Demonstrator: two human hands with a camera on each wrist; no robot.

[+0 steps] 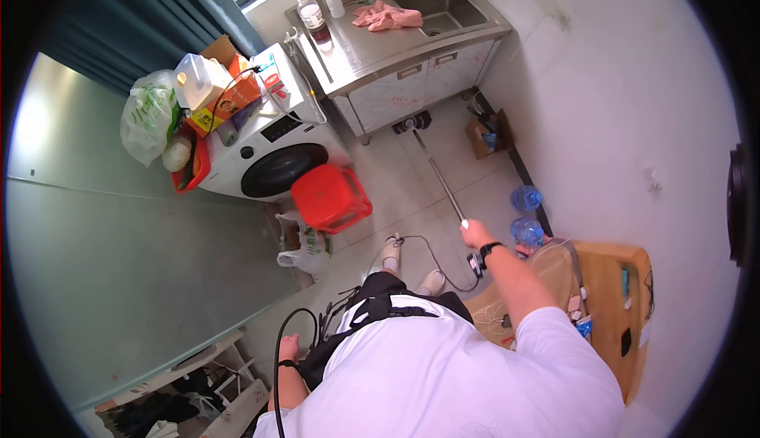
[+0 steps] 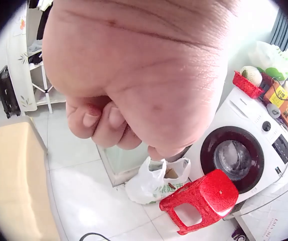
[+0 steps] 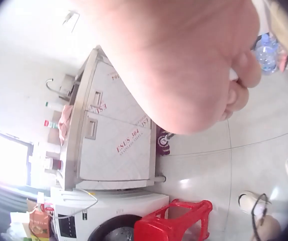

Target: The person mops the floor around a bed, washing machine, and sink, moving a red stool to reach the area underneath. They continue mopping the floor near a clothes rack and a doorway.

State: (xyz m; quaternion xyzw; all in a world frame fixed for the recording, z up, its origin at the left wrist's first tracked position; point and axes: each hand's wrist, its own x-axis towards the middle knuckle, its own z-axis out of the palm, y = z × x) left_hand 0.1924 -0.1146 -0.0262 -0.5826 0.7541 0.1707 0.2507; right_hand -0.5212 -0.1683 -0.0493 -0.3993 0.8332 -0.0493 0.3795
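My right hand [image 1: 476, 234] grips the white top end of a mop [image 1: 440, 172], its arm stretched forward. The metal pole slants away to a dark purple mop head [image 1: 412, 123] on the tiles at the foot of the sink cabinet. In the right wrist view the fingers curl round the white end, and the purple head shows partly behind the palm. Down at my side hangs the left hand [image 1: 290, 347], holding nothing. Its fingers [image 2: 115, 118] are loosely curled in the left wrist view.
A red stool [image 1: 331, 198] stands before the washing machine [image 1: 286, 170], beside a white plastic bag [image 1: 304, 250]. Along the right wall are a cardboard box [image 1: 480, 139], blue water bottles [image 1: 526, 198] and a wooden table [image 1: 606, 295]. A cable [image 1: 431, 252] loops near my feet.
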